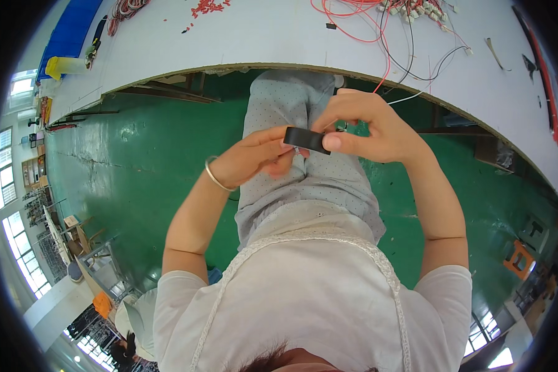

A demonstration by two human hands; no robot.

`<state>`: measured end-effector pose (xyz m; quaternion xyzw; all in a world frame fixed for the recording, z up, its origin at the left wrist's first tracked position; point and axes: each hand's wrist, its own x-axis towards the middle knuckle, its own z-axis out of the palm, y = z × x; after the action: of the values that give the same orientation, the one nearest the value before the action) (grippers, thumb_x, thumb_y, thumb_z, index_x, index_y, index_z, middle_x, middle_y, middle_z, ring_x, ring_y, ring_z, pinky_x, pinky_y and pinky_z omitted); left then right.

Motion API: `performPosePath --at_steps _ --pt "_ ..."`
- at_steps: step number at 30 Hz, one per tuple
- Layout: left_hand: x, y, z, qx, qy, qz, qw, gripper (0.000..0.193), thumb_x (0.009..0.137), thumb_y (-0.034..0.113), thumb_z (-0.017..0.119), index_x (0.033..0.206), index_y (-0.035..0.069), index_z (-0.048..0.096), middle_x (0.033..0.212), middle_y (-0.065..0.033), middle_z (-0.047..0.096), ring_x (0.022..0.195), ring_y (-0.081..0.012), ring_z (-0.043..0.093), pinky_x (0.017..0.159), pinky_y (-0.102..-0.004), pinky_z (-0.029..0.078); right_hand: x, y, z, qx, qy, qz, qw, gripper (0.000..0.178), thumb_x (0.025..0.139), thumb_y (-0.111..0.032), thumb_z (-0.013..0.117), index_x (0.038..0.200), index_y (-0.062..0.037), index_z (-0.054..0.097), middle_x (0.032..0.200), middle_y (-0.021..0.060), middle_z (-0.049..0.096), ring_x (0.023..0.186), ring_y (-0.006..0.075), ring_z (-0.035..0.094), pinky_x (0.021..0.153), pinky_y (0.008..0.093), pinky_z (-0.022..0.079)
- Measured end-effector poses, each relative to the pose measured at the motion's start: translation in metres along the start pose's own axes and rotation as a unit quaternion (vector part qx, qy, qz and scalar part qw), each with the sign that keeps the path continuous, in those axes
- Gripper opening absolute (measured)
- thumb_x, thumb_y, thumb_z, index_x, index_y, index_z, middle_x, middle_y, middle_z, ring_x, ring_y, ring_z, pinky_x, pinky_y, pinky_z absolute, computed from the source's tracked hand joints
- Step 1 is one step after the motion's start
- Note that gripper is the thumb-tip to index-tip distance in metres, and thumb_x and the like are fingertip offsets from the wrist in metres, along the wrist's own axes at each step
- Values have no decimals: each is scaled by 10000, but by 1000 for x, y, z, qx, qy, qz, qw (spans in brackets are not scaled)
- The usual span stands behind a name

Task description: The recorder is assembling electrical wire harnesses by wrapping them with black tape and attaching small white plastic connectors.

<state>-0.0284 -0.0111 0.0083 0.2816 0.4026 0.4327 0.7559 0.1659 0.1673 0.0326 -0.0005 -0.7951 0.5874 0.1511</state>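
Note:
A roll of black tape (307,140), seen edge-on, is held above my lap between both hands. My left hand (261,152) is closed on its left end with thumb and fingers. At its right end the thumb of my right hand (369,127) presses against the roll, while the index finger bends over the top. Red, black and white wires (409,96) hang from the table edge toward my right hand; their ends are hidden behind it. A small bit of metal or wire shows between the right thumb and fingers, too small to make out.
On the white table (260,37) ahead lie a bundle of wires with white connectors (415,9), small red pieces (209,7), a coil of wires (125,13) and a yellow-capped container (65,67). A blue tray (71,37) stands far left. An orange stool (519,260) is at right.

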Motion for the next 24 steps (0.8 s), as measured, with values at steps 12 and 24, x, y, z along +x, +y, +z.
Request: performPosePath --at_steps 12,24 --pt "21 31 17 612 125 256 738 85 825 90 587 880 50 537 763 -96 537 699 -273 516 638 -365 429 -8 1 8 -134 68 48 987 111 829 -122 626 873 -30 583 727 18 591 706 135 546 649 275 415" --pt "36 2 20 686 224 357 593 147 799 126 681 819 64 550 711 -48 513 644 -236 494 578 -358 420 14 10 14 109 128 314 934 303 913 -301 676 845 -8 712 618 -70 470 590 44 379 539 239 305"
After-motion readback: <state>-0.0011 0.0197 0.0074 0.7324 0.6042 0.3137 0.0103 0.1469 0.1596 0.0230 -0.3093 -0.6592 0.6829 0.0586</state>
